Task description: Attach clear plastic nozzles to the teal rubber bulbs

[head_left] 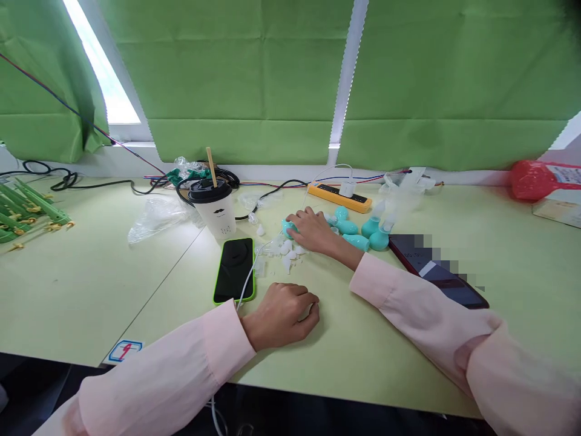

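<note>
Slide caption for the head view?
Right hand at a rounded turquoise piece beside white fragments; left hand loosely curled on the table near a green-cased phone.

There are two phones (233,269), one cup (215,217) and at least six turquoise pieces (347,227).

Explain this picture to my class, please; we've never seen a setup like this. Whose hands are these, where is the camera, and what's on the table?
There is no robot here: the two bare hands belong to one person in pink sleeves. The single view comes from a camera on that person's head, looking forward and down.

The left hand is curled on the pale table; its palm is hidden. The right hand has its fingers at a turquoise piece, though whether it is gripped is hard to tell.

Nearby lie more turquoise pieces and small white bits. Around them are a lidded cup, a green-cased phone and an orange power strip.
</note>
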Demonstrator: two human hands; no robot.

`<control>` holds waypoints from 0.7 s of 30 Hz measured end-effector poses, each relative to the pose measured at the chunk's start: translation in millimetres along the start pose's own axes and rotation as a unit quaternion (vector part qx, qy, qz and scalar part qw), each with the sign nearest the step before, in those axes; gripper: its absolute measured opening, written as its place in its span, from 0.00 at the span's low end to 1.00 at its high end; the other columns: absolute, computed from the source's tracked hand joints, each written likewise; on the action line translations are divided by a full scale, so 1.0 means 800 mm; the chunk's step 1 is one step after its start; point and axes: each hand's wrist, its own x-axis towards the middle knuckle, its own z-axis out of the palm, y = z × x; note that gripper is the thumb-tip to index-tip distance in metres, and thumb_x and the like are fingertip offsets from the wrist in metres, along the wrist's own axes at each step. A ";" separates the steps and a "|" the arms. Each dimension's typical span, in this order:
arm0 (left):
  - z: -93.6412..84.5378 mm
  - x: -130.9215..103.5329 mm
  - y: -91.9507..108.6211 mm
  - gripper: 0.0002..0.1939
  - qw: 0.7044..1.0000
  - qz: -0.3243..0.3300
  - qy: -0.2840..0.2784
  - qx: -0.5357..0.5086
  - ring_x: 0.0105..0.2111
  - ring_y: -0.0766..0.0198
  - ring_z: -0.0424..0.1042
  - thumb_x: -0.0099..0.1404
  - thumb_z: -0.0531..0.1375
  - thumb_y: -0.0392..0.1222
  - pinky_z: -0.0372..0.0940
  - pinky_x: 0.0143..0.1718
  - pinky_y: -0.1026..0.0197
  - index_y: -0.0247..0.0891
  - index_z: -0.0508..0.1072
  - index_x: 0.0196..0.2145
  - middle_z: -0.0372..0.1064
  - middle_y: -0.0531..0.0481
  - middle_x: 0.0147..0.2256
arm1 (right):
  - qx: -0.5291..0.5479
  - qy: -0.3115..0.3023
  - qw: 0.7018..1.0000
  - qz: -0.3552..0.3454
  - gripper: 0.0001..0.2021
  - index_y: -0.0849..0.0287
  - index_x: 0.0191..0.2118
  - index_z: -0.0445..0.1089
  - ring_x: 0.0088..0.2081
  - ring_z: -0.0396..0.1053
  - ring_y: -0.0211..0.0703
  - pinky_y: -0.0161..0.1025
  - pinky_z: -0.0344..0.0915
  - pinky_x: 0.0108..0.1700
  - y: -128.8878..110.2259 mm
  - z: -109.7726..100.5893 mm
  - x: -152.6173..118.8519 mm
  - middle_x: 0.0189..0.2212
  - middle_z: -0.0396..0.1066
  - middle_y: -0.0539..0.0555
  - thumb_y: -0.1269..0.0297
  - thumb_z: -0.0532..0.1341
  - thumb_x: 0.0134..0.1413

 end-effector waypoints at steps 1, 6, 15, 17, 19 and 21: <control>0.000 0.000 0.000 0.14 1.000 0.003 0.001 0.004 0.22 0.65 0.66 0.60 0.45 0.37 0.57 0.23 0.65 0.33 0.70 0.29 0.64 0.49 0.20 | 0.002 0.002 1.000 0.007 0.16 0.58 0.44 0.60 0.43 0.55 0.54 0.48 0.52 0.38 -0.003 0.002 0.005 0.39 0.65 0.60 0.57 0.45 0.54; 0.001 -0.001 -0.001 0.15 1.000 0.017 0.007 0.023 0.21 0.67 0.65 0.61 0.45 0.38 0.58 0.23 0.66 0.33 0.70 0.28 0.63 0.49 0.19 | 0.013 0.010 0.999 0.047 0.14 0.63 0.38 0.64 0.41 0.57 0.57 0.53 0.49 0.39 -0.013 0.012 0.019 0.36 0.66 0.64 0.58 0.49 0.52; -0.003 0.004 -0.015 0.12 0.982 -0.028 0.133 0.131 0.24 0.64 0.64 0.58 0.49 0.38 0.58 0.24 0.64 0.35 0.71 0.31 0.66 0.48 0.22 | 0.115 0.062 0.989 0.067 0.20 0.62 0.52 0.53 0.40 0.61 0.49 0.42 0.56 0.38 -0.002 -0.028 -0.011 0.41 0.60 0.62 0.63 0.50 0.53; -0.008 0.008 -0.024 0.11 0.969 -0.062 0.163 0.175 0.28 0.63 0.64 0.58 0.49 0.38 0.60 0.26 0.62 0.36 0.70 0.33 0.67 0.47 0.27 | 0.146 0.069 0.985 0.061 0.20 0.62 0.52 0.53 0.39 0.62 0.43 0.37 0.58 0.37 0.003 -0.041 -0.026 0.41 0.61 0.59 0.62 0.49 0.54; -0.011 0.012 -0.033 0.12 0.959 -0.100 0.150 0.217 0.33 0.59 0.62 0.57 0.50 0.38 0.61 0.28 0.60 0.37 0.68 0.38 0.66 0.46 0.32 | 0.192 0.072 0.977 0.054 0.18 0.61 0.49 0.57 0.38 0.62 0.41 0.34 0.59 0.36 0.007 -0.051 -0.042 0.39 0.61 0.57 0.61 0.49 0.54; -0.012 0.014 -0.039 0.15 0.956 -0.124 0.112 0.243 0.36 0.56 0.60 0.56 0.51 0.38 0.62 0.30 0.58 0.38 0.66 0.42 0.64 0.45 0.36 | 0.257 0.066 0.963 0.047 0.16 0.60 0.46 0.61 0.35 0.63 0.40 0.35 0.60 0.35 0.009 -0.057 -0.059 0.37 0.62 0.56 0.61 0.51 0.52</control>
